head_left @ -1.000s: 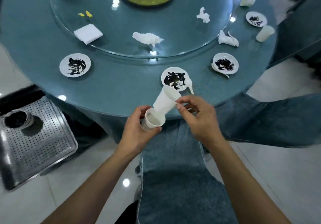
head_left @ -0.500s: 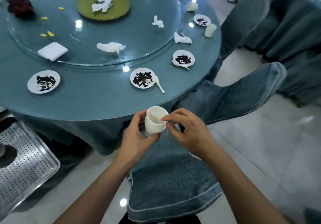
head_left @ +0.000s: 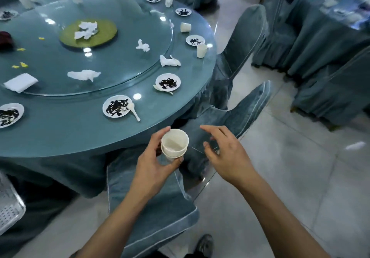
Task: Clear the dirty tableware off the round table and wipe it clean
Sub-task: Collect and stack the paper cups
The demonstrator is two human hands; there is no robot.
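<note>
Two nested cups (head_left: 174,144) are gripped between the left hand's (head_left: 154,164) thumb and curled fingers just off the round table's (head_left: 60,137) near edge, while the right hand (head_left: 226,153) is held beside them with fingers spread and nothing held.

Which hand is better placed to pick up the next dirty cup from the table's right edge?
Right. The left hand grips the stacked cups, while the right hand is free, fingers relaxed, and lies on the side nearer the upright cup by the round table edge.

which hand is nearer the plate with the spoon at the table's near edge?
Left. The left hand, gripping the stacked cups, sits just below the plate. The right hand hovers open farther right, off the table, over a chair.
</note>
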